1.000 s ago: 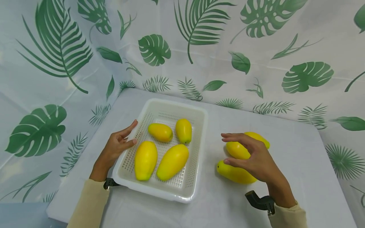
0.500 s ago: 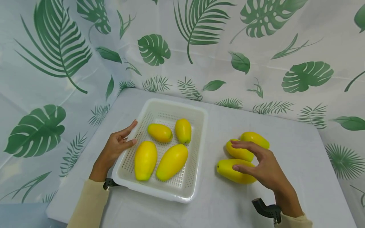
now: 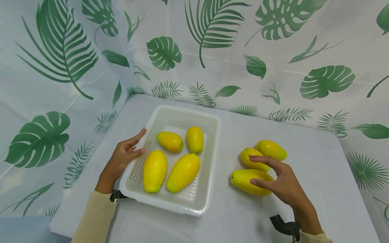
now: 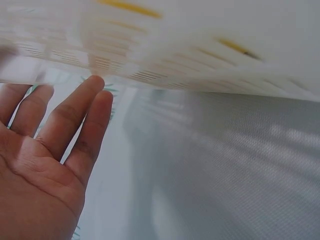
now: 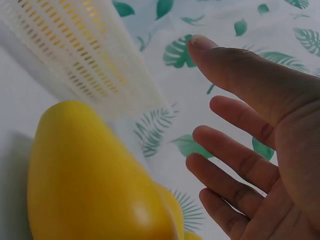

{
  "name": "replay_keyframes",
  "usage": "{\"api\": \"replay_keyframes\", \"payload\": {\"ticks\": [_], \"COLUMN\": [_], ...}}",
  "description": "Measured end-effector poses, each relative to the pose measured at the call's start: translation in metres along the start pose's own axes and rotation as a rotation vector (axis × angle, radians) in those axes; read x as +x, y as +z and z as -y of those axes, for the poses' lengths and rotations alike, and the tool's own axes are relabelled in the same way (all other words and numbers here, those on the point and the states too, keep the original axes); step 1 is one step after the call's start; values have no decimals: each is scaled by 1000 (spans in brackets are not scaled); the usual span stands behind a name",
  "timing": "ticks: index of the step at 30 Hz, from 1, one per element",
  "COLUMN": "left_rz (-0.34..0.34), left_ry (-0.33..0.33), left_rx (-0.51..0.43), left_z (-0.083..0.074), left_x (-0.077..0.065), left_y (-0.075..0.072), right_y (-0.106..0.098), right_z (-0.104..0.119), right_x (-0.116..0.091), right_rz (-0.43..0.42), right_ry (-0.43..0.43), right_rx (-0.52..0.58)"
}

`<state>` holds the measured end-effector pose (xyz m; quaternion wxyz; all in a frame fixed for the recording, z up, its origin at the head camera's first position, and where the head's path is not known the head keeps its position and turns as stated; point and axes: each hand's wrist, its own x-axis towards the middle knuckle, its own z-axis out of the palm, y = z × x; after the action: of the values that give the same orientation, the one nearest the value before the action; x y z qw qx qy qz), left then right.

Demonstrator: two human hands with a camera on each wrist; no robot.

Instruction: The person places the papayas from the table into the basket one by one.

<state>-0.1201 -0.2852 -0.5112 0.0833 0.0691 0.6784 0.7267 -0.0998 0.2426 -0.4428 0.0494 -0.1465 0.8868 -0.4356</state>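
Observation:
A white perforated plastic basket [image 3: 170,204] stands on the table with several yellow papayas inside, among them one lying diagonally [image 3: 183,173] at the front. My left hand [image 3: 123,155] holds the basket's left rim, thumb over the edge; the left wrist view shows its fingers [image 4: 70,112] fairly straight against the outside wall. To the basket's right lie three papayas: a large one [image 3: 244,182] nearest me, a middle one [image 3: 247,157] and a rear one [image 3: 271,150]. Over the near and middle ones hovers my right hand [image 3: 284,180], fingers and thumb apart, holding nothing. Its fingertips partly cover both fruits.
A white cloth covers the table [image 3: 322,182]. Leaf-printed sheeting [image 3: 231,77] rises along the back and left sides. A black wrist strap [image 3: 285,226] with a protruding mount sits on the right wrist, near the table surface.
My right hand has drawn back to the right and slightly toward me, uncovering more of the three papayas. The left hand, the basket and its fruit have stayed in place.

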Motion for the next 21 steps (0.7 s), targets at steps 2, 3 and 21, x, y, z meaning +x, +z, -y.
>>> {"api": "replay_keyframes", "payload": {"ticks": [2, 3, 21], "left_rz": [4, 6, 11], "left_ry": [1, 1, 4], "left_rx": [-7, -12, -22], "left_z": [0, 0, 1], "left_x": [0, 0, 0], "left_y": [0, 0, 0], "right_y": [1, 1, 11], "right_z": [-4, -6, -46], "right_x": [-1, -1, -8], "right_rz": [3, 5, 69], "right_ry": [13, 23, 101], "right_rx": [-2, -4, 12]}}
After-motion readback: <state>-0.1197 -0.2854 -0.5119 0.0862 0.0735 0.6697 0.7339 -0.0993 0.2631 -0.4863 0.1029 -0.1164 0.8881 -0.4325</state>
